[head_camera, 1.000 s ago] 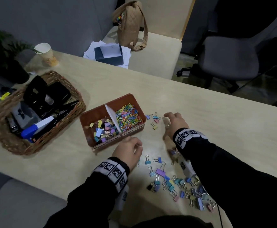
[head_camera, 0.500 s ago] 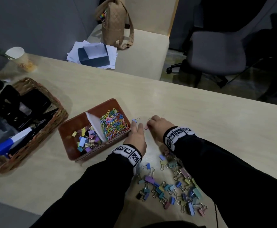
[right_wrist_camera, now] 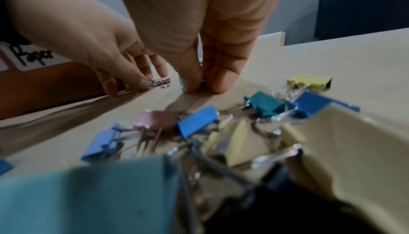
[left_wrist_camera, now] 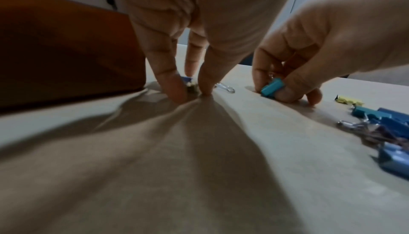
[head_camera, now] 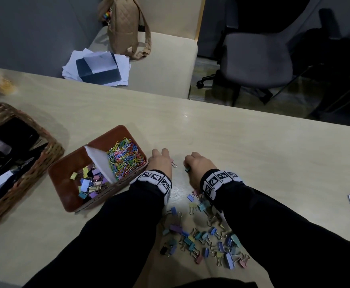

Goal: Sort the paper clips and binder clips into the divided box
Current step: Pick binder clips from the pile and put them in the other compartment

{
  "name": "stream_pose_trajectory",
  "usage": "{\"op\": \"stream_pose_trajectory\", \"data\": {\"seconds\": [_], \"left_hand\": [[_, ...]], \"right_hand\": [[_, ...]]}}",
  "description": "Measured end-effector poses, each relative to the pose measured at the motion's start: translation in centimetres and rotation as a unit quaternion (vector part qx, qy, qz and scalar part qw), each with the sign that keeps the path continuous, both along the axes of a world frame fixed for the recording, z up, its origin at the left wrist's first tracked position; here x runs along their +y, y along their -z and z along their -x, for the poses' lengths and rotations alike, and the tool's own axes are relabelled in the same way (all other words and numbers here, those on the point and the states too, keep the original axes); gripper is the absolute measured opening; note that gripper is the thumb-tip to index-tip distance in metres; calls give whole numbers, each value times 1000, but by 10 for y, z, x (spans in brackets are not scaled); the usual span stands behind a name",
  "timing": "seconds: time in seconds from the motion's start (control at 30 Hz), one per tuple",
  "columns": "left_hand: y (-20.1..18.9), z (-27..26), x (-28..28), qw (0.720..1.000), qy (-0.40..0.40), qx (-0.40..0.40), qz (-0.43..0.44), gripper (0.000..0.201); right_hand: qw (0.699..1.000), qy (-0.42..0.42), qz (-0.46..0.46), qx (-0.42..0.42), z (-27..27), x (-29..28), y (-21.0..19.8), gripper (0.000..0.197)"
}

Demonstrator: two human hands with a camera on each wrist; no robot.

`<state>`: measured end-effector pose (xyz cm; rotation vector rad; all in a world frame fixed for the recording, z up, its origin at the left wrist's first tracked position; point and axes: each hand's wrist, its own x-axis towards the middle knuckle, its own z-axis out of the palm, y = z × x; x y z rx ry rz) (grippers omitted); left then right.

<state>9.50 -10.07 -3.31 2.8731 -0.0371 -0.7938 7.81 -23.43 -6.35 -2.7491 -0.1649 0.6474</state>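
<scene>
Fingers [left_wrist_camera: 285, 89] of right hand [head_camera: 198, 166]: pinching teal binder clip [left_wrist_camera: 271, 87] on counter [head_camera: 253, 154]. Left hand [head_camera: 160, 163]: fingertips pinching small clips against counter, pink binder clip [right_wrist_camera: 162, 81] at thumb. Divided box [head_camera: 70, 196] just left; loose binder clips [head_camera: 203, 242] nearer the person.

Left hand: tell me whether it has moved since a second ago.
Yes. The left hand went forward, away from the person, from the divided box's near corner to beside its paper-clip end.
</scene>
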Motion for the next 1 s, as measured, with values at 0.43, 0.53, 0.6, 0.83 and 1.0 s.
{"op": "stream_pose_trajectory", "data": {"seconds": [0.43,0.53,0.6,0.83,1.0], "left_hand": [[8,10,-3,999,-20,38,14,31],[9,13,1,999,-16,34,24,31],[10,16,5,999,-10,14,44,26],[12,32,20,991,-68,-44,106,18],[15,37,28,995,-59,-22,75,29]], "right_hand": [[998,56,-23,-14,4,0,-7,16],[992,119,-50,-15,6,-1,-11,14],[981,173,-86,-14,8,-2,-12,15],[878,389,-275,45,8,-4,-12,24],[977,187,-96,27,6,4,-21,16]]}}
